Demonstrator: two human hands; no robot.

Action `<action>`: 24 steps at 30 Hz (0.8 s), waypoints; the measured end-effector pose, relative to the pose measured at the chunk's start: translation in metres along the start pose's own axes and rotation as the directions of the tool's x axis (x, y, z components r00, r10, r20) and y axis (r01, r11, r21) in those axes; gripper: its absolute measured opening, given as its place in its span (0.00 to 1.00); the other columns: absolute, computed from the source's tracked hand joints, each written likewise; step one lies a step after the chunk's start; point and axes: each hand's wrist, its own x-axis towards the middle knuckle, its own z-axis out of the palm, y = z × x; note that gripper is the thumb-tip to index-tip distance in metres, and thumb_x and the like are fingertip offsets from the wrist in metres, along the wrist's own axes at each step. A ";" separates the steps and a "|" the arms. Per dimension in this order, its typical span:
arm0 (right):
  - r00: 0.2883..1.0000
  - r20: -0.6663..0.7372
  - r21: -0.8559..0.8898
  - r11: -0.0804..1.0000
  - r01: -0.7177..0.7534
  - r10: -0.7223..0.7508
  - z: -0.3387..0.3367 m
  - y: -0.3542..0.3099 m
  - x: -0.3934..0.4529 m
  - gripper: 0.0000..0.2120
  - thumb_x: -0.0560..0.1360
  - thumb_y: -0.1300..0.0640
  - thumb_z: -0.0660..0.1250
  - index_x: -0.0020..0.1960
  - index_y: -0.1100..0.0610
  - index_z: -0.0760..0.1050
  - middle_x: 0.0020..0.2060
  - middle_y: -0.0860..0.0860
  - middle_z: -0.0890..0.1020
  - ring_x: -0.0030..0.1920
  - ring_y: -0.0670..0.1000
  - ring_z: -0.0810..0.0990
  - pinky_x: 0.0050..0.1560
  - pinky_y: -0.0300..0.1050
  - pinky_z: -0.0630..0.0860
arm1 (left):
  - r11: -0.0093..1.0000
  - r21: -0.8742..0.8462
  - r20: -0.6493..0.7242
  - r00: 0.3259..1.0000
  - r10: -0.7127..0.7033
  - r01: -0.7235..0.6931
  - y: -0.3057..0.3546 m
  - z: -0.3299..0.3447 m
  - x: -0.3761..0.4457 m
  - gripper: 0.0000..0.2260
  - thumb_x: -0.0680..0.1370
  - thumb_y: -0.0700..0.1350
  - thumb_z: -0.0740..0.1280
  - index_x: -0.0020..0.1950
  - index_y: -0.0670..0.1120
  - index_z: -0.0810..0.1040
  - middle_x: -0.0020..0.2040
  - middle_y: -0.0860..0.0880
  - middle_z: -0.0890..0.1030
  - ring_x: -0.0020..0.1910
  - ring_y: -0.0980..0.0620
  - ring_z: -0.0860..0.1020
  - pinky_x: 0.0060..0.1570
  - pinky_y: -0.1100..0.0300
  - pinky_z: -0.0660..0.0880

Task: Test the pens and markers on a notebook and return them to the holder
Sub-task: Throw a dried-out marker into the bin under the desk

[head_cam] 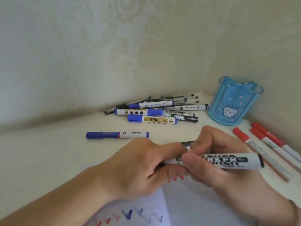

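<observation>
While both hands meet on the marker (228, 160), it lies nearly level just above the notebook (187, 201), its white barrel with black lettering pointing right and its cap end buried in the left hand (138, 167). The step looks like uncapping before a test stroke, though capping after one would look much the same. To do it well, pull straight along the barrel, without twisting or bending, and keep the barrel hand steady so the tip does not jump and smear the page or a finger. Then a short tick beside the red and blue marks already on the paper is enough.

The right hand (216, 159) is wrapped round the barrel, thumb on top and fingers curled beneath, wrist low at the right. A thin dark pen (189, 143) shows just above the thumbs; which hand holds it I cannot tell. The left hand comes in from the lower left, fingers folded tight over the marker's end, knuckles up.

Beyond, a blue marker (117, 135) lies alone, a pile (156, 110) of pens and markers sits by the wall, and the blue holder (234, 101) stands empty at the right, with red pens (267, 144) near it.
</observation>
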 end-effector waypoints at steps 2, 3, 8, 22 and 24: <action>1.000 -0.013 0.028 0.999 0.020 -0.020 -0.005 -0.001 0.001 0.09 0.67 0.57 0.74 0.35 0.56 0.74 0.23 0.45 0.77 0.21 0.41 0.71 0.25 0.31 0.67 | 0.999 -0.016 0.057 0.997 -0.043 0.044 -0.001 0.000 -0.001 0.14 0.79 0.60 0.59 0.58 0.54 0.73 0.26 0.55 0.73 0.24 0.58 0.70 0.26 0.66 0.64; 0.999 -0.036 0.067 0.998 0.014 -0.011 -0.009 0.000 0.004 0.10 0.67 0.54 0.76 0.36 0.57 0.75 0.22 0.45 0.76 0.20 0.43 0.69 0.25 0.34 0.66 | 0.997 -0.021 0.070 0.995 -0.069 0.071 -0.002 0.000 -0.002 0.15 0.79 0.61 0.59 0.60 0.55 0.72 0.25 0.53 0.70 0.23 0.57 0.68 0.25 0.67 0.61; 0.967 -0.158 0.037 0.979 -0.198 0.201 -0.030 0.013 0.011 0.19 0.64 0.50 0.76 0.32 0.64 0.74 0.19 0.60 0.71 0.21 0.56 0.69 0.25 0.44 0.59 | 0.984 -0.116 0.027 0.991 -0.130 0.132 -0.006 -0.003 -0.005 0.12 0.78 0.48 0.52 0.59 0.53 0.69 0.25 0.48 0.66 0.24 0.51 0.64 0.27 0.54 0.62; 0.947 -0.262 -0.404 0.870 -0.284 0.188 -0.025 0.019 0.013 0.18 0.68 0.67 0.72 0.28 0.66 0.65 0.20 0.50 0.66 0.23 0.48 0.60 0.21 0.35 0.56 | 0.973 0.025 0.029 0.973 -0.229 0.228 -0.009 -0.001 -0.002 0.21 0.76 0.50 0.70 0.62 0.64 0.63 0.51 0.62 0.79 0.39 0.58 0.77 0.37 0.72 0.71; 0.949 -0.251 -0.422 0.860 -0.286 0.193 -0.025 0.019 0.013 0.17 0.68 0.67 0.72 0.28 0.65 0.65 0.20 0.54 0.69 0.23 0.48 0.62 0.21 0.36 0.57 | 0.973 0.052 0.027 0.973 -0.228 0.227 -0.010 -0.001 -0.002 0.21 0.76 0.52 0.71 0.61 0.65 0.64 0.53 0.63 0.79 0.42 0.56 0.79 0.38 0.70 0.73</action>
